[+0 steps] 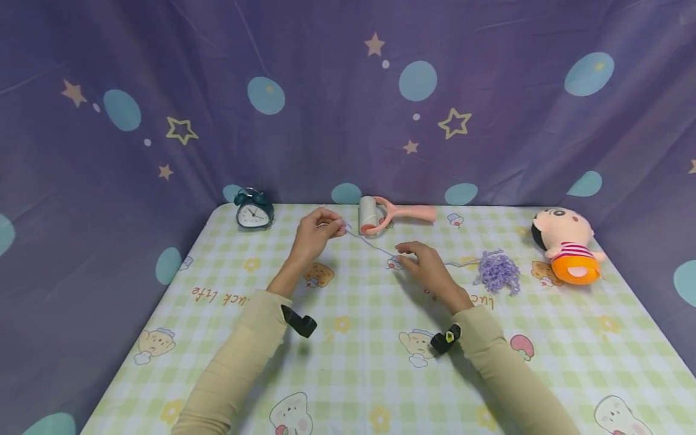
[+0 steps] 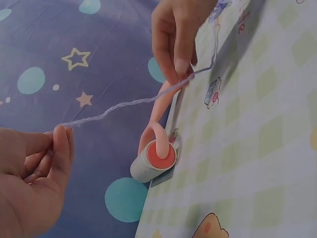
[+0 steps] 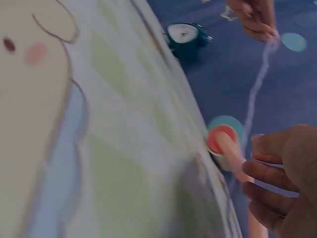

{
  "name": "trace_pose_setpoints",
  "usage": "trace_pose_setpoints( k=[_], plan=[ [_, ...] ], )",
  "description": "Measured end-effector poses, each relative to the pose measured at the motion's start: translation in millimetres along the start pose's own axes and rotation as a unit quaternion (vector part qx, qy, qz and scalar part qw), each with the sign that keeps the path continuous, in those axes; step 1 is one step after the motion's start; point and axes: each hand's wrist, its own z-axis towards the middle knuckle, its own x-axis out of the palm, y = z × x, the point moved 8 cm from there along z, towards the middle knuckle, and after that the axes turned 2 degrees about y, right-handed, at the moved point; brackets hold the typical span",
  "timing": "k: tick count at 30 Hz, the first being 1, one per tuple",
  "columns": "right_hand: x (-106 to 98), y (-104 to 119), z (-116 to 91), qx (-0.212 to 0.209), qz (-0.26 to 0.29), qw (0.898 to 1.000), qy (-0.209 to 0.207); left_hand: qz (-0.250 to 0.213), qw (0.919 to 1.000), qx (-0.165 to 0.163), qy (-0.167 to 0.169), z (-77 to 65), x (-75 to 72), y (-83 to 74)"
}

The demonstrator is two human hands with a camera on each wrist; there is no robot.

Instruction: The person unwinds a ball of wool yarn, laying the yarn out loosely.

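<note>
In the head view my left hand (image 1: 321,229) pinches the end of a thin lilac yarn strand (image 1: 375,246) between thumb and fingertips, above the table. The strand runs right, past my right hand (image 1: 426,266), to a loose heap of purple yarn (image 1: 498,272) on the cloth. In the right wrist view the right thumb and fingers (image 3: 270,198) are relaxed, with a gap between them. The strand passes at their tips, partly hidden there. The left wrist view shows it stretched between both hands.
A pink-handled lint roller (image 1: 402,212) lies at the table's back edge, just behind the hands. A dark green alarm clock (image 1: 254,209) stands at the back left. At the right lies a plush doll (image 1: 568,244). Checkered cloth (image 1: 359,374) covers the table; a patterned curtain (image 1: 337,139) hangs behind.
</note>
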Motion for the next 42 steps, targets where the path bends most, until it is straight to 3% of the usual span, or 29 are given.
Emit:
trace_pose_setpoints(
  k=[6, 12, 18, 28, 36, 42],
  plan=[
    [18.1, 5.7, 2.3, -0.013, -0.002, 1.000, 0.023, -0.002, 0.9999, 0.009, 0.005, -0.2, 4.5, -1.4],
    [12.8, -0.6, -2.3, 0.006, -0.002, 1.000, 0.019, -0.015, 0.9997, 0.021, -0.008, 1.2, 5.3, -4.0],
    [-15.8, -8.5, -12.4, 0.017, -0.002, 1.000, -0.020, -0.030, 0.9988, 0.016, -0.036, 2.1, 1.8, -1.8],
    [-72.7, -16.9, -29.4, 0.010, -0.008, 0.993, -0.115, -0.018, 0.9994, 0.001, -0.031, 3.1, 12.9, 7.0],
    [-108.7, -27.9, -43.4, 0.013, -0.031, 0.986, -0.162, 0.005, 0.9997, 0.000, -0.024, 6.2, 39.4, 10.3],
    [-130.5, -46.0, -54.3, 0.043, -0.055, 0.984, -0.162, 0.071, 0.9973, 0.020, -0.005, 10.1, 68.0, 7.1]
  ],
)
